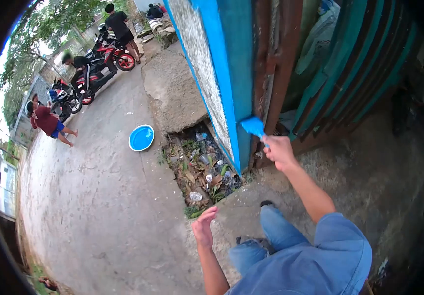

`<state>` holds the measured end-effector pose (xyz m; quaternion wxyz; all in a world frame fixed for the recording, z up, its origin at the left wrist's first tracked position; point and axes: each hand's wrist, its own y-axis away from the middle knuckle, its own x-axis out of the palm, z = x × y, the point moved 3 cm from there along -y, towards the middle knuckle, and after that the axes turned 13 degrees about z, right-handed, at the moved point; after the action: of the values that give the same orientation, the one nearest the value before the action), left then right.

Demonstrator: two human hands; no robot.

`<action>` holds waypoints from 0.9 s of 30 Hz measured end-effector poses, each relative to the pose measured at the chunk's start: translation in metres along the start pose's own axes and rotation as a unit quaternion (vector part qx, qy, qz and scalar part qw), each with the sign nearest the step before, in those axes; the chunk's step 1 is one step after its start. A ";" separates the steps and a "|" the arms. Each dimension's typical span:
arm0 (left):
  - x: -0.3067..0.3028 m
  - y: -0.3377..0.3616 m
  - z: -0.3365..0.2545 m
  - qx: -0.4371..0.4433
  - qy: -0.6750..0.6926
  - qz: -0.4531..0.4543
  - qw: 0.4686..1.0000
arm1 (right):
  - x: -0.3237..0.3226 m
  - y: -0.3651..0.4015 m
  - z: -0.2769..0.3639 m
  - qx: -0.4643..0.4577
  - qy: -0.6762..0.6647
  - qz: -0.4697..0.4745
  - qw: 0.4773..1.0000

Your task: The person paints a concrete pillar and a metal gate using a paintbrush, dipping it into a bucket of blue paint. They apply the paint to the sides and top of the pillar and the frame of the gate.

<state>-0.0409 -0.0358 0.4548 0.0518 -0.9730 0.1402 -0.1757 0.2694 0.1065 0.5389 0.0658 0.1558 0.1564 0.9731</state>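
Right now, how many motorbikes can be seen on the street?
3. A red motorbike stands beside a standing person at the top; a dark motorbike left of it has a person at it; a third motorbike is further left, partly hidden. More may be behind.

The ground [99, 206] is formed of pale, stained concrete. A round blue basin [141, 137] is set directly on it, just beside a broken gap [199, 167] in the paving. The gap is filled with dry leaves, plastic scraps and small weeds, and it is bordered on one side by the foot of the wall [199, 59]. Beyond the gap a raised, cracked slab [172, 88] is seen. Further off, several motorbikes [106, 64] are parked on the concrete, well apart from the basin. A dark shoe [266, 202] is planted on the ground near the gap's lower end. A strip of grass [37, 270] is seen at the concrete's edge.
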 end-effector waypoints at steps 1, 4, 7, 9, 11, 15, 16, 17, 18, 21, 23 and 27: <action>0.006 -0.004 -0.018 0.005 -0.001 0.011 1.000 | 0.008 0.014 0.033 -0.018 -0.007 0.018 1.000; 0.024 -0.013 -0.058 0.007 -0.011 0.022 1.000 | 0.027 0.056 0.100 -0.067 -0.024 0.036 0.997; 0.040 -0.025 -0.090 0.023 -0.033 0.043 0.998 | 0.033 0.068 0.113 -0.148 -0.030 0.043 0.988; 0.048 -0.025 -0.100 0.024 -0.025 0.025 0.999 | 0.035 0.068 0.103 -0.241 0.009 0.029 0.970; 0.055 -0.031 -0.106 0.035 -0.018 0.010 0.999 | 0.035 0.056 0.083 -0.267 -0.024 0.036 0.963; 0.062 -0.024 -0.098 0.018 -0.001 0.012 1.000 | 0.011 -0.004 -0.008 -0.207 0.052 0.003 0.977; 0.063 -0.021 -0.095 0.000 0.004 0.011 1.000 | 0.002 -0.015 -0.034 -0.221 0.117 -0.019 0.968; 0.064 -0.019 -0.094 0.000 0.011 0.007 1.000 | -0.004 -0.020 -0.057 -0.181 0.100 -0.027 0.978; 0.065 -0.018 -0.095 0.007 0.008 0.009 1.000 | -0.009 -0.021 -0.075 -0.138 0.083 -0.035 0.986; 0.066 -0.013 -0.099 -0.001 -0.002 0.013 1.000 | -0.018 -0.017 -0.104 0.024 0.047 -0.084 0.995; 0.065 -0.011 -0.103 -0.002 0.005 0.005 1.000 | -0.022 -0.023 -0.101 0.104 0.074 -0.099 0.987; 0.062 -0.011 -0.105 0.002 0.017 -0.001 1.000 | -0.008 -0.026 -0.032 0.076 0.076 -0.026 0.994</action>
<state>-0.0196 -0.0491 0.5745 0.0514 -0.9699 0.1402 -0.1925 0.2687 0.1206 0.4992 0.0667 0.0817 0.2384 0.9654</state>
